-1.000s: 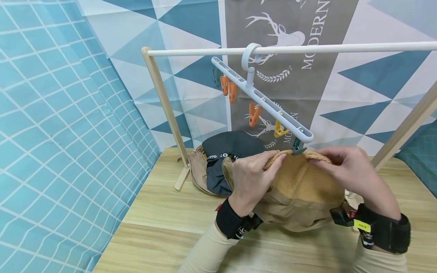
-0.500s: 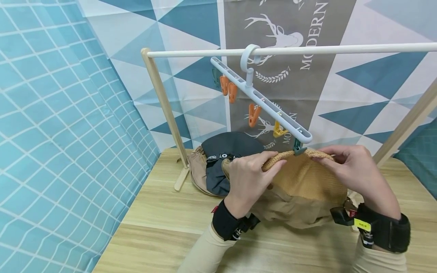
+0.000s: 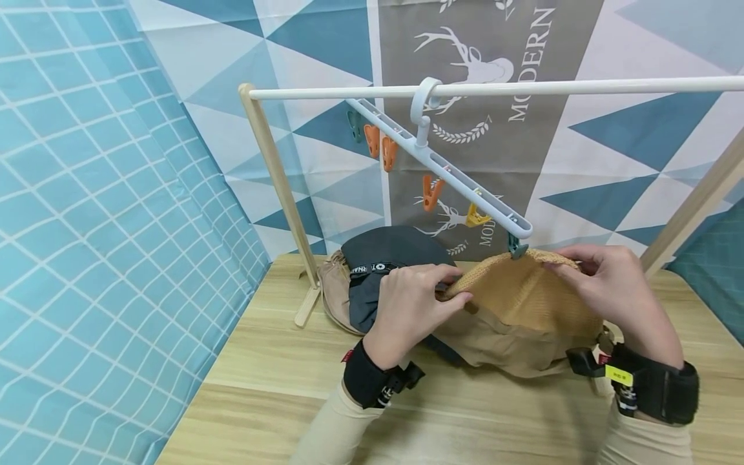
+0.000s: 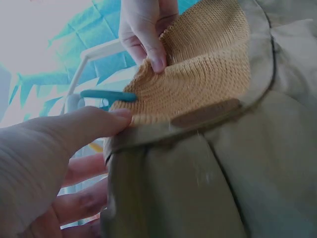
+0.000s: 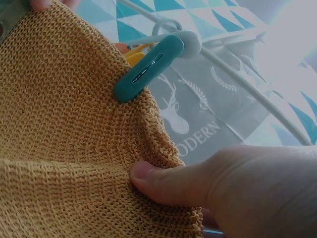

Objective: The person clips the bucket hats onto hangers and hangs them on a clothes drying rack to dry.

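A tan sun hat with a woven straw-coloured part hangs from a dark green clip, which bites its upper edge. My left hand pinches the hat's edge left of the clip, thumb on the near face. On the other side of the clip, my right hand pinches the woven edge. In the right wrist view the green clip lies over the weave, above my thumb. The clip belongs to the near end of a pale blue hanger. The left wrist view shows tan cloth beside my left thumb.
The hanger hooks over a white rail on wooden posts. Orange clips, a yellow clip and another green clip hang along it. A dark grey and tan hat lies behind on the wooden table.
My left hand has slid left and slightly down along the hat's edge, spreading it wider. The hanger has turned slightly. My right hand has shifted slightly right, still pinching the woven edge.
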### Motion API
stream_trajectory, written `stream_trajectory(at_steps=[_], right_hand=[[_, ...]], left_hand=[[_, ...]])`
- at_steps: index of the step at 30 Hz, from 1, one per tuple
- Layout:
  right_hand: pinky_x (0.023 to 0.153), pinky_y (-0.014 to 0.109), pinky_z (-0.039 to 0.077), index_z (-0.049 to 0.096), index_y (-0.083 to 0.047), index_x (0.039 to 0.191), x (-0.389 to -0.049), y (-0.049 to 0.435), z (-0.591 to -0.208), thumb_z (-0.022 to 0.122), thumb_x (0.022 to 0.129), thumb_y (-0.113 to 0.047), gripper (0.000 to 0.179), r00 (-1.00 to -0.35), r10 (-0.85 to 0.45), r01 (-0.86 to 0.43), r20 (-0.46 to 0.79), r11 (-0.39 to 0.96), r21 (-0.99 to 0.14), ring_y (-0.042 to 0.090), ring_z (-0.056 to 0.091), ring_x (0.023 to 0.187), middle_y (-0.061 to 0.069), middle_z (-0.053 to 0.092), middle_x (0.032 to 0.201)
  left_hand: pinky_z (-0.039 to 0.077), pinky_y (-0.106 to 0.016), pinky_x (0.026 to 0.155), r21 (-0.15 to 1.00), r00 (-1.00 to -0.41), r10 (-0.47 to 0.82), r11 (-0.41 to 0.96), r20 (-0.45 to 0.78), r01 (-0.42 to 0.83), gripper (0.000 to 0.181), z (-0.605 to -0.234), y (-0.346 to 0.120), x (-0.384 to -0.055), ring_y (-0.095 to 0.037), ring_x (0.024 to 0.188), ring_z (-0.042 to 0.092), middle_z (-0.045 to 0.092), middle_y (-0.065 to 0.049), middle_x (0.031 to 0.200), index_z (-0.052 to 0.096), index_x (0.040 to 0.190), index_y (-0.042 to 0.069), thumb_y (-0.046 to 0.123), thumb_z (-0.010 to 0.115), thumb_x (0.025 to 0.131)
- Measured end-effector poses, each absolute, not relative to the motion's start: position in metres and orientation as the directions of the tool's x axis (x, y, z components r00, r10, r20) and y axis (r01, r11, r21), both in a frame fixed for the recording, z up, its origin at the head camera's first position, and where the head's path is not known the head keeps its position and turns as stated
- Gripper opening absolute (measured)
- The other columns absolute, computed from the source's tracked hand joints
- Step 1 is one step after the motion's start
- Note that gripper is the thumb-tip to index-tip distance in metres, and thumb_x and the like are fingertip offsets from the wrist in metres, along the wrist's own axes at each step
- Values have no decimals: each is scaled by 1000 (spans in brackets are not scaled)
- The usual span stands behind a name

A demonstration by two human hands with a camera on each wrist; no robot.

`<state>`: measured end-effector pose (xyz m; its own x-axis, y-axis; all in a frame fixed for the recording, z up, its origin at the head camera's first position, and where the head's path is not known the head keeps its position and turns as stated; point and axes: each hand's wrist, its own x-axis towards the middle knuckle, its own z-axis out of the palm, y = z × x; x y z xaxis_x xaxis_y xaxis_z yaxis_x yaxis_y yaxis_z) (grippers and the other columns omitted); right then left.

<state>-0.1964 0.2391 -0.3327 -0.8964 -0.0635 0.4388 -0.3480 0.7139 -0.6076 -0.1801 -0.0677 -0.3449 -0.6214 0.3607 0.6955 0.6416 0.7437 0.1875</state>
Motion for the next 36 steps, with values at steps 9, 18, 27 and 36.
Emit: stream_trajectory(at_steps=[9,18,27,36], right_hand=[[53,24,44,84,5,119,-196,248,-332,78,106,-6,18,-919,-31,-292,394,725,-623,1,53,73,28,82,105],[59,18,45,87,-1,114,-203,247,-338,84,102,-7,14,-900,-49,-330,433,725,-604,-2,53,73,-1,83,93],[68,9,46,85,-1,122,-216,237,-344,83,104,-12,22,-907,-107,-356,408,712,-605,-16,55,83,25,85,116],[96,-2,48,66,-18,158,-200,220,-335,82,107,-29,55,-917,-60,-360,395,552,-752,-28,60,117,0,77,147]], left_hand=[[29,-16,53,261,-707,443,714,551,650,24,-345,-85,-186,-11,66,66,86,8,91,91,115,26,19,88,92],[36,-17,61,250,-650,529,637,546,729,23,-344,-91,-190,-8,67,62,88,4,96,91,113,21,5,80,99],[39,-13,67,301,-619,585,553,524,777,20,-342,-94,-188,-4,70,65,86,5,90,91,112,18,6,80,100],[39,-11,66,345,-616,614,512,493,786,18,-340,-94,-188,-4,71,67,87,3,94,91,113,17,6,80,103]])
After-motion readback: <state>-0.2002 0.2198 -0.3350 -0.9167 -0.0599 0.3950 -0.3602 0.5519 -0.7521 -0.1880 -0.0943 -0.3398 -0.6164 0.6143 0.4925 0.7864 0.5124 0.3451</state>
